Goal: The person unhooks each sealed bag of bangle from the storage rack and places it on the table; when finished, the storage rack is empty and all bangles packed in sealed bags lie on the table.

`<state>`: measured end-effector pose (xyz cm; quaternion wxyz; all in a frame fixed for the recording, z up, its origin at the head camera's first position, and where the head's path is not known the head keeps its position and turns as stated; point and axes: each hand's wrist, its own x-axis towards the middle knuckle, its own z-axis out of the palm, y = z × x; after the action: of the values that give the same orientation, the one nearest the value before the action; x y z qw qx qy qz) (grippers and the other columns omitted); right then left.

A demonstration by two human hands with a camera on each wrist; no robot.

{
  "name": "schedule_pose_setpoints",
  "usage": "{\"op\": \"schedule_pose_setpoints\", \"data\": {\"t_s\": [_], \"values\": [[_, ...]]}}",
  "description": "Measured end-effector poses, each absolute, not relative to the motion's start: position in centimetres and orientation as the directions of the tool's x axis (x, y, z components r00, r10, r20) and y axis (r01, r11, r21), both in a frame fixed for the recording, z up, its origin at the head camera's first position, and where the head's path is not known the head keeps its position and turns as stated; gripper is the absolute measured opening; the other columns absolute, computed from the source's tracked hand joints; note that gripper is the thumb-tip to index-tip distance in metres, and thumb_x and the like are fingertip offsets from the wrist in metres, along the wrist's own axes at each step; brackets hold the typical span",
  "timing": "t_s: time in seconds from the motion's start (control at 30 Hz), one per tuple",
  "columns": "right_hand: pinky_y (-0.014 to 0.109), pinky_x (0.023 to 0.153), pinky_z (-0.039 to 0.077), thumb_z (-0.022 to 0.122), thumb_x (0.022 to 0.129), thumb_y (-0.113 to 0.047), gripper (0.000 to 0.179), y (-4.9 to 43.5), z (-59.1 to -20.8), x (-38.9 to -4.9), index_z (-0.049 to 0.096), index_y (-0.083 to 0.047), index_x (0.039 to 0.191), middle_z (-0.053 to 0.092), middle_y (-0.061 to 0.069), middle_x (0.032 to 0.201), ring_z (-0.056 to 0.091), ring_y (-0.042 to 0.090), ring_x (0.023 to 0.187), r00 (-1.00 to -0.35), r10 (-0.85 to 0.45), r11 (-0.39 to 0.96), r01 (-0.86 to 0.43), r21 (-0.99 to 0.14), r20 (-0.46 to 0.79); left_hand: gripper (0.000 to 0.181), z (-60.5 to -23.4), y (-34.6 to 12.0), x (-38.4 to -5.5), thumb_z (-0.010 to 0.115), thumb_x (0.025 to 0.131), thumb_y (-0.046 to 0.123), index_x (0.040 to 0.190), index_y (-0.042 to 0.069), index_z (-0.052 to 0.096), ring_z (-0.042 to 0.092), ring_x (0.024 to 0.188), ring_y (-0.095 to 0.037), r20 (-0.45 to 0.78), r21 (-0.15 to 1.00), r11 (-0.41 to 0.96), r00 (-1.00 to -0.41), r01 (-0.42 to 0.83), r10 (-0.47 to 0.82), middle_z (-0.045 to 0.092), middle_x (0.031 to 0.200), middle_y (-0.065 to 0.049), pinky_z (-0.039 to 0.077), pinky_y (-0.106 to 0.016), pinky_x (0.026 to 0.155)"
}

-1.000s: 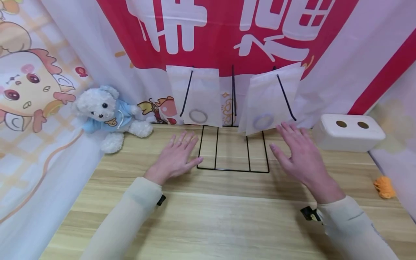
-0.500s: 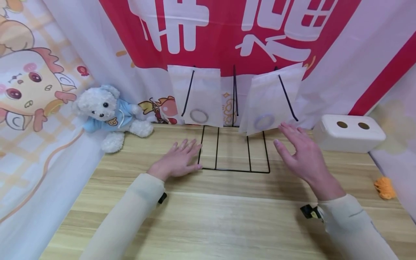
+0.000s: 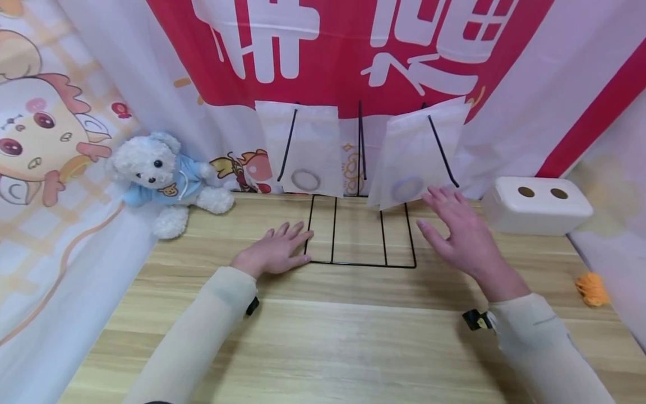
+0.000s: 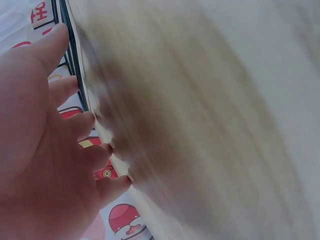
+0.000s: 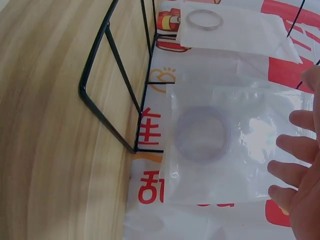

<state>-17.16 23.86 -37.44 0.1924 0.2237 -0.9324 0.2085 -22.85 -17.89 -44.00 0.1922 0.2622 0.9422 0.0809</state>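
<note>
A black wire rack (image 3: 360,264) stands at the back of the table, with translucent bags hanging from its left and right hooks. Each front bag shows a ring-shaped bangle inside: a grey one in the left bag (image 3: 313,140), a pale violet one in the right bag (image 3: 421,146). My left hand (image 3: 275,252) is spread at the rack base's left side, fingertips down at the tabletop in the left wrist view. Beside the right bag, my right hand (image 3: 464,235) is held with fingers extended, holding nothing. The right wrist view shows its fingers (image 5: 290,147) overlapping that bag's edge.
A white plush bear (image 3: 174,179) in a blue hoodie sits at the back left. To the right are a white box (image 3: 537,207) with two round holes and an orange crumpled bundle (image 3: 593,289). A printed cloth (image 3: 237,146) hangs behind the rack.
My left hand has drawn back slightly from beside the rack and settled lower, its fingers less stretched. The right hand has shifted only a little; rack and bags hang as before.
</note>
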Motion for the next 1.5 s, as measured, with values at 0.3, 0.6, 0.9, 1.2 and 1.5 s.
{"op": "schedule_pose_setpoints", "data": {"t_s": [0.3,0.6,0.9,1.2,1.5], "values": [[0.049,0.132,0.036,0.073,0.098,-0.012,0.042,24.6,-37.2,-18.1,0.07,0.002,0.137,0.066,0.024,0.149,0.061,0.047,0.141,-0.723,-0.284,0.77,-0.563,-0.299,0.63,0.074,-44.1,-17.8,-23.1,0.047,0.112,0.057,0.174,0.026,0.022,0.009,0.168,-0.048,-0.336,0.256,0.856,-0.789,0.45,0.515,0.009,0.183,-0.013,0.011,-0.072,0.133],[0.0,0.11,0.035,0.077,0.092,-0.002,0.027,25.0,-37.1,-19.2,0.079,0.003,0.119,0.079,0.021,0.124,0.077,0.046,0.113,-0.601,-0.167,0.714,-0.621,-0.324,0.782,0.074,-44.0,-17.8,-23.1,0.048,0.112,0.058,0.174,0.025,0.024,0.01,0.168,-0.048,-0.33,0.249,0.857,-0.793,0.451,0.512,0.011,0.183,-0.013,0.012,-0.072,0.133],[-0.001,0.1,0.04,0.074,0.099,-0.007,0.022,25.5,-35.9,-19.9,0.08,0.003,0.118,0.082,0.023,0.111,0.078,0.042,0.101,-0.639,-0.103,0.718,-0.578,-0.387,0.762,0.077,-44.2,-17.9,-23.2,0.049,0.111,0.058,0.175,0.024,0.021,0.012,0.167,-0.048,-0.321,0.249,0.857,-0.796,0.451,0.513,0.011,0.183,-0.012,0.013,-0.071,0.133],[0.0,0.085,0.044,0.072,0.102,-0.012,0.022,26.3,-35.4,-21.4,0.08,0.001,0.117,0.081,0.023,0.109,0.055,-0.024,0.098,-0.727,0.014,0.689,-0.49,-0.533,0.687,0.082,-44.4,-17.8,-23.1,0.05,0.111,0.058,0.175,0.017,0.019,0.013,0.167,-0.05,-0.311,0.251,0.858,-0.802,0.449,0.511,0.013,0.183,-0.014,0.013,-0.073,0.132],[0.008,0.084,0.048,0.066,0.107,-0.042,0.039,27.2,-34.3,-22.9,0.077,-0.013,0.131,0.077,0.008,0.124,0.062,-0.004,0.101,-0.888,0.129,0.645,-0.262,-0.718,0.44,0.082,-44.3,-17.8,-23.1,0.051,0.111,0.058,0.175,0.017,0.02,0.015,0.166,-0.05,-0.305,0.247,0.858,-0.804,0.451,0.511,0.013,0.183,-0.014,0.014,-0.073,0.132]]}}
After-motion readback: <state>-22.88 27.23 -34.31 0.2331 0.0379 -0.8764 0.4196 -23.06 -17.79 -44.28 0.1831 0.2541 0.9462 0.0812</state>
